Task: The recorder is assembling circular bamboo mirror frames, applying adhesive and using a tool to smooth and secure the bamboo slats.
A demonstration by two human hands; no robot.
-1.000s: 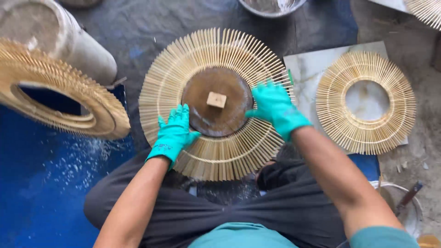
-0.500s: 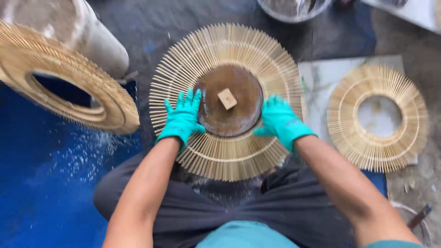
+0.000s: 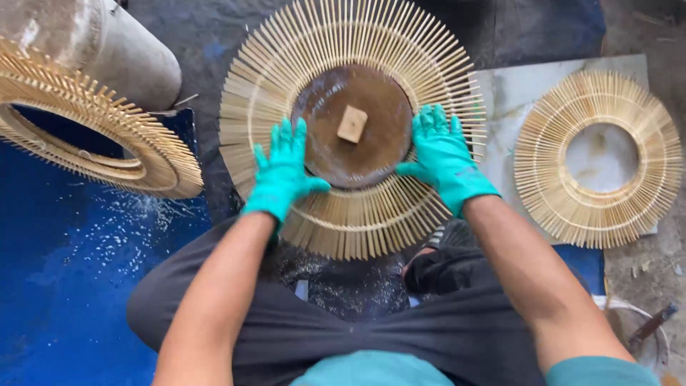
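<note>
Both gloved hands, left hand (image 3: 284, 174) at nine o'clock and right hand (image 3: 444, 156) at three, fingers spread flat, have slid inward to bracket the round brown disc (image 3: 354, 125) on the bamboo-stick sunburst (image 3: 353, 121), seemingly pressing its edge.

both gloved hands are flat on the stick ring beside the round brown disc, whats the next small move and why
Probably a small turn of the stick ring under the brown disc. The left hand and right hand lie open on opposite sides of the disc, gripping nothing, so they look placed to press and rotate, not lift.
</note>
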